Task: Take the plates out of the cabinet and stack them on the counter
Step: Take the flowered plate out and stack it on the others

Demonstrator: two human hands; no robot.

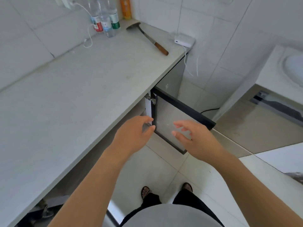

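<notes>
The grey counter (73, 99) runs from the lower left to the far corner. Below its front edge a cabinet door (168, 118) with a black frame and a frosted pane stands swung open. The counter's overhang hides the cabinet's inside, and no plates show. My left hand (132, 135) hovers at the door's hinge side below the counter edge, fingers loosely bent, holding nothing. My right hand (193, 140) hangs in front of the frosted pane, fingers spread and relaxed, also holding nothing.
Several plastic bottles (105, 20) and an orange bottle (126, 8) stand in the far corner of the counter. A spatula with a wooden handle (149, 38) and a white box with a cable (184, 40) lie near the counter's far end. A washing machine (278, 76) stands at the right.
</notes>
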